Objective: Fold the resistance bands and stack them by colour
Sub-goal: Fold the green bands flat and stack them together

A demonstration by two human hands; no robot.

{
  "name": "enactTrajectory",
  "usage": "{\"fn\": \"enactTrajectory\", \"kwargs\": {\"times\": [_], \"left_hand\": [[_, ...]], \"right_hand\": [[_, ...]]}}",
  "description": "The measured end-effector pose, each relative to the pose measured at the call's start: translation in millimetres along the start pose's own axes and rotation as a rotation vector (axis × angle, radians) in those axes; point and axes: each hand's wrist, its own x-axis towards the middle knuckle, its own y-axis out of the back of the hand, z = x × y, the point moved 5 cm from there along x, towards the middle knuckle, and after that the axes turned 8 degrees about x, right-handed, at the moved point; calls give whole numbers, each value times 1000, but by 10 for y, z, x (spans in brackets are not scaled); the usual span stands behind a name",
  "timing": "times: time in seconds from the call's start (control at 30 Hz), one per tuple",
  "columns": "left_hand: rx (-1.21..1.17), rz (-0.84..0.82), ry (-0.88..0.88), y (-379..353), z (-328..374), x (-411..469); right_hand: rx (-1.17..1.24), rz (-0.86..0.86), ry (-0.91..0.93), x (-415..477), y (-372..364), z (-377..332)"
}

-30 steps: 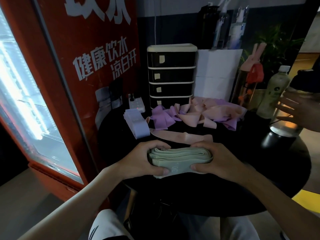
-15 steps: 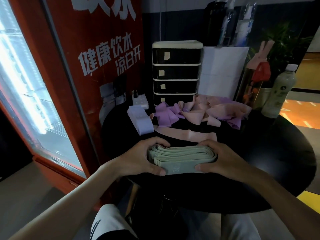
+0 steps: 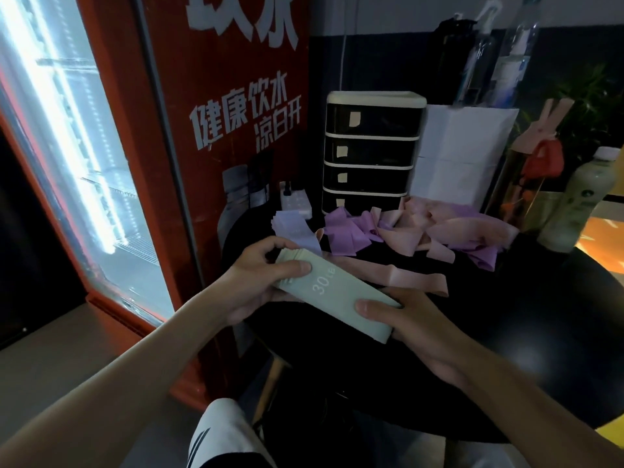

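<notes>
A stack of folded pale green bands (image 3: pixel 332 297), its top one marked "30 LB", is lifted off the black round table (image 3: pixel 557 349) and tilted. My left hand (image 3: pixel 260 285) grips its far left end, thumb on top. My right hand (image 3: pixel 412 319) grips its near right end. Behind it lie a folded pale blue stack (image 3: pixel 293 229), a long pink band (image 3: pixel 398 276) stretched flat, and a loose heap of purple bands (image 3: pixel 347 229) and pink bands (image 3: pixel 449 228).
A red drinks fridge (image 3: pixel 209 130) stands close on the left. At the back of the table are a small drawer unit (image 3: pixel 371 150), a white power strip (image 3: pixel 297 202), a white bag (image 3: pixel 466 153) and bottles (image 3: pixel 584 204) on the right.
The green stack, squeezed flat on the table between both hands, has been raised and turned slantwise, left end farther away. The other person's hand at the right edge has gone.
</notes>
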Motion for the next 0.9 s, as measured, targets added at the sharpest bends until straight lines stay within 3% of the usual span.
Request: {"fn": "enactTrajectory", "kwargs": {"times": [0.13, 0.37, 0.57, 0.9], "left_hand": [[31, 156, 7, 313, 79, 1], [-29, 465, -29, 870, 69, 183], [99, 507, -84, 1094, 154, 670], [312, 470, -192, 1390, 79, 1257]], "right_hand": [[174, -9, -53, 121, -365, 62], [270, 73, -68, 506, -953, 77], [304, 149, 0, 959, -1270, 44], [-468, 371, 201, 1307, -1404, 161]]}}
